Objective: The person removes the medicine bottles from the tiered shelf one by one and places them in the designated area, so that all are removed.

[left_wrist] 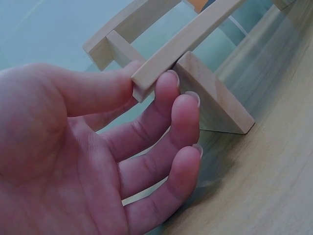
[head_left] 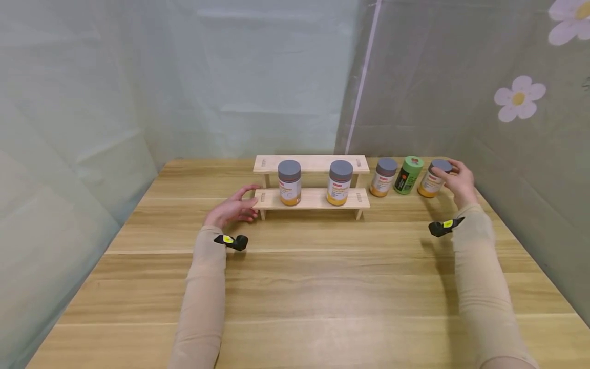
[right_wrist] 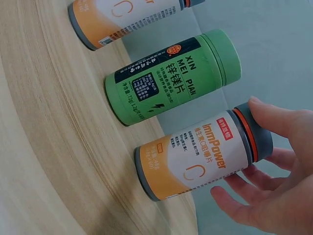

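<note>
A two-tier wooden shelf stands at the back of the table. My left hand holds the left end of its lower board, the thumb and a finger pinching the board's edge. At the right, my right hand grips a grey-lidded supplement bottle with an orange and white label. In the right wrist view the thumb lies on the grey lid and the fingers reach round the far side. That bottle is upright, its base seemingly on the table.
Two similar bottles, one on the left and one on the right, stand on the lower board. Right of the shelf are another grey-lidded bottle and a green bottle. Curtains hang behind the wooden table.
</note>
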The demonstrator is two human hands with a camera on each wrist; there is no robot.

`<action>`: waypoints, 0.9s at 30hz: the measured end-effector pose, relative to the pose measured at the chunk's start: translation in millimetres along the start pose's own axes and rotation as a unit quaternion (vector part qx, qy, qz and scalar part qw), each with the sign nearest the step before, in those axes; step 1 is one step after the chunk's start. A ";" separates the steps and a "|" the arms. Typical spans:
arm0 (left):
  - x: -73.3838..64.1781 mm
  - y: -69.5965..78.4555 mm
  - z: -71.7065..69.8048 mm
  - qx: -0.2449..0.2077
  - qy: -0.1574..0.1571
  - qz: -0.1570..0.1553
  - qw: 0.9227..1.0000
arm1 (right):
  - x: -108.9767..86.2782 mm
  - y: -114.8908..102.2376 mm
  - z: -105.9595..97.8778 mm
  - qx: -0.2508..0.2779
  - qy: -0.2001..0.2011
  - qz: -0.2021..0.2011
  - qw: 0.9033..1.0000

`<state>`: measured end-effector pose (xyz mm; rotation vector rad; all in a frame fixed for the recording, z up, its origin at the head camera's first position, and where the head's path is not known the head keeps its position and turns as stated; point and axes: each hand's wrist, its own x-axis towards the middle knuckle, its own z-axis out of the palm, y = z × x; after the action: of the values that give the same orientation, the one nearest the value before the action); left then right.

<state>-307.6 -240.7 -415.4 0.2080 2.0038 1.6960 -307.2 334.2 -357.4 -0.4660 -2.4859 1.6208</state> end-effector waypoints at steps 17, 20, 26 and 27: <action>0.4 1.5 -1.5 0.000 0.005 -0.001 1.000 | -5.7 -9.2 -0.6 -0.006 0.001 -0.012 1.000; -0.1 1.1 -0.1 0.002 0.005 -0.003 1.000 | -13.0 -16.7 3.6 0.003 0.037 -0.023 0.999; -0.3 -0.1 1.1 0.008 0.005 0.002 1.000 | -34.4 -37.6 20.8 -0.060 0.118 -0.104 0.986; -0.1 -0.2 1.2 0.008 0.005 0.003 1.000 | -38.4 -40.5 24.5 -0.073 0.122 -0.117 0.983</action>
<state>-306.9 -239.8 -415.7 0.2113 2.0265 1.6887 -285.3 285.2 -328.6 -0.3490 -2.3792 1.2233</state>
